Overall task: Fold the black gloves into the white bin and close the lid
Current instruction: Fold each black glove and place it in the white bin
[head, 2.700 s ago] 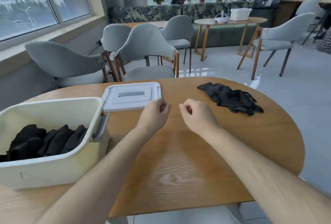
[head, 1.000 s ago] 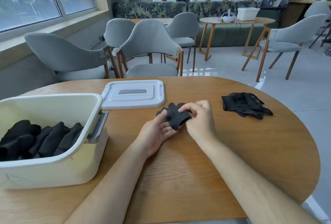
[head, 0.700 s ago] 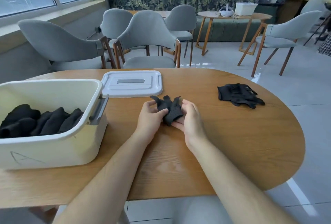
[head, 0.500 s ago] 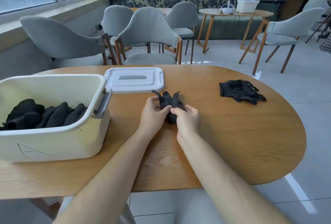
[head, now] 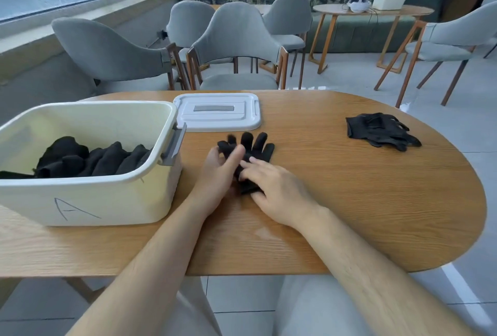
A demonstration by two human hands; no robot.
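Note:
A black glove (head: 257,147) lies flat on the wooden table (head: 363,193), its fingers pointing away from me. My left hand (head: 217,171) rests on its left side with fingers fairly straight. My right hand (head: 277,190) lies flat over its cuff end. The white bin (head: 88,201), marked "A", stands at the left and holds several folded black gloves (head: 88,158). Its white lid (head: 217,112) lies on the table behind the glove. A small pile of black gloves (head: 379,130) sits at the right.
Grey chairs (head: 236,48) stand behind the table. A second round table (head: 371,10) with a white box stands at the back right. Bare wood lies between the glove and the pile.
The bunched glove that both hands held has been spread flat on the table. Both hands now lie on top of it with straighter fingers.

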